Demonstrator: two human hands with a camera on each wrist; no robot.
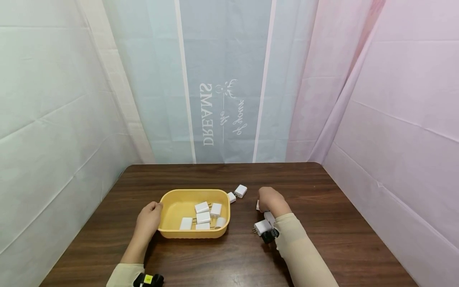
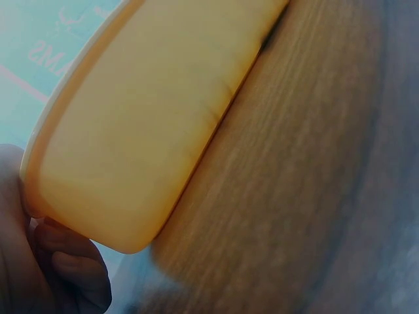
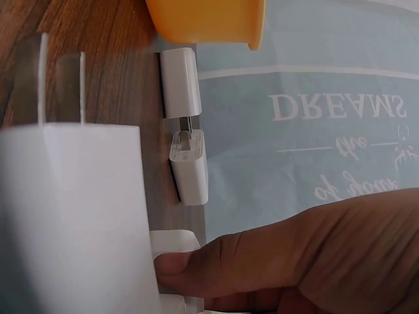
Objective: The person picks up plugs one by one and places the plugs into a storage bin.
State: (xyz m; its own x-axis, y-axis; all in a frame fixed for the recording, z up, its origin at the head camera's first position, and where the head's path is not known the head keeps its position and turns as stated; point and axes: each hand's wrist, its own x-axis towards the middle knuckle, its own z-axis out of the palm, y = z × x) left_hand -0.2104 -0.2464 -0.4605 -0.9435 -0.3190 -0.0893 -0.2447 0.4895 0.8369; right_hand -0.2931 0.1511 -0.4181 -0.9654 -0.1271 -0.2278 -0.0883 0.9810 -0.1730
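Note:
My left hand (image 1: 149, 217) grips the left rim of a yellow plastic basket (image 1: 193, 193), its thumb on the edge; the left wrist view shows curled fingers (image 2: 82, 278) below that rim. Several white plug chargers (image 1: 203, 217) lie inside, mostly toward the right. Right of the basket, my right hand (image 1: 273, 200) reaches down to the table and pinches a white charger (image 3: 175, 242), mostly hidden by the hand in the head view. Another white charger (image 1: 263, 227) lies just below the right wrist, prongs pointing left; it looms large in the right wrist view.
Two more white chargers (image 1: 240, 191) lie close together by the basket's upper right corner. They rest on a dark brown wooden table (image 1: 201, 259). Pale fabric curtains (image 1: 222, 59) with mirrored lettering hang behind it and along both sides.

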